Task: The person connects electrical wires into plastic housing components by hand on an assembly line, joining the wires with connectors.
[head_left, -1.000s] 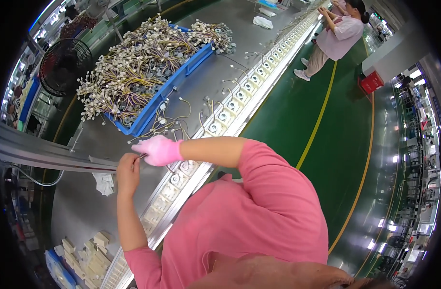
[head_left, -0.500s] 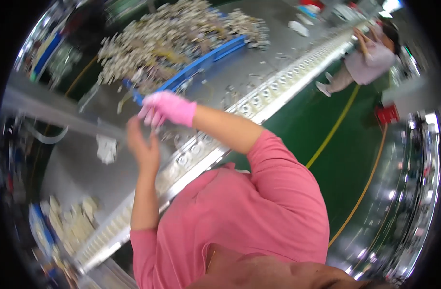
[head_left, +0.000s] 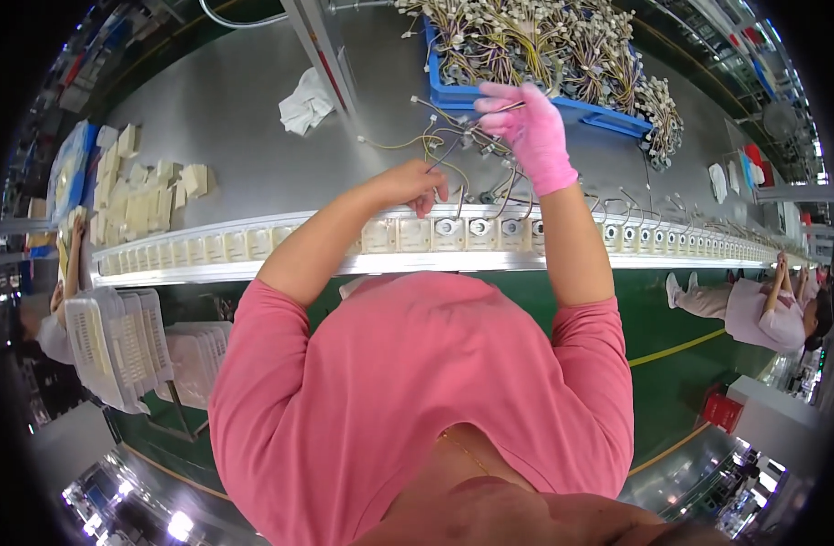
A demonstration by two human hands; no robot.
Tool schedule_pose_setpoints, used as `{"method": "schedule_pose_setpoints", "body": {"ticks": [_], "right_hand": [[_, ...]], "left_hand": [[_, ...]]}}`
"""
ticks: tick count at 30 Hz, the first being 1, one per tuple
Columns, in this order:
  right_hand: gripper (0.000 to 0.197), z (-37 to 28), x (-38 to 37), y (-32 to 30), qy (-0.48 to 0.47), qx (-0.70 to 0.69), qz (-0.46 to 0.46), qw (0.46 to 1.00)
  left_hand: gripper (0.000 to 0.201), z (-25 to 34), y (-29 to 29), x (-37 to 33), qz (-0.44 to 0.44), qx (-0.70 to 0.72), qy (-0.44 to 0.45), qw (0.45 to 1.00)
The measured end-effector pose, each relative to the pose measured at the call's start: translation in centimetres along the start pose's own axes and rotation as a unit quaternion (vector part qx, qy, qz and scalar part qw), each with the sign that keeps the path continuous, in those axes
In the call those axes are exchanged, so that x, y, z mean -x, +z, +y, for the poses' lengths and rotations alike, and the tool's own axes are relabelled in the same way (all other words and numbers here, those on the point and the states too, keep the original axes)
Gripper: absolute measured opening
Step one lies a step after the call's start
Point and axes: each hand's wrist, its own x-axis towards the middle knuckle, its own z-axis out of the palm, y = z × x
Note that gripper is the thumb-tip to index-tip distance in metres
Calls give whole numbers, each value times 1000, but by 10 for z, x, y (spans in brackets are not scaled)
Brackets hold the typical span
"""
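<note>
My left hand [head_left: 415,187] is bare and hangs over the rail's far edge, its fingers curled down and closed. A thin dark wire [head_left: 445,153] runs up beside its knuckles; what lies between the fingertips is hidden. My right hand [head_left: 532,136], in a pink glove, is raised at the near edge of a blue tray [head_left: 453,96]. A thin dark wire [head_left: 508,108] passes between its fingers. Heaped in and beyond the tray are wire harnesses [head_left: 581,55] with white connectors. Several loose harnesses [head_left: 467,141] lie on the metal table between my hands.
A long rail of white square fixtures [head_left: 408,235] with round metal parts crosses in front of me. Cream blocks [head_left: 162,187] and a white cloth [head_left: 306,102] lie to the left. Plastic baskets [head_left: 116,350] stand below the rail. A co-worker [head_left: 770,309] is at the far right.
My view has swung round, so the rail now runs level across. My hands, close together before, are now apart, the right one by the blue tray and the left one at the rail.
</note>
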Motion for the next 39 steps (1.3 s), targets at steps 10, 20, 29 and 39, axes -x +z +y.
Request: {"method": "schedule_pose_setpoints", "body": {"ticks": [10,20,29,39], "right_hand": [[33,48,54,70,-130,732,64,666],[26,67,62,74,-122,702,2,702],[19,88,72,68,-174,764,-224,580],[33,108,102,70,-230,770,-120,583]], "left_hand": [[44,-2,15,17,101,458,111,876],[29,-23,7,27,244,29,96,965],[15,-42,12,73,200,-371,235,876],[14,-53,41,71,321,-387,298,812]]}}
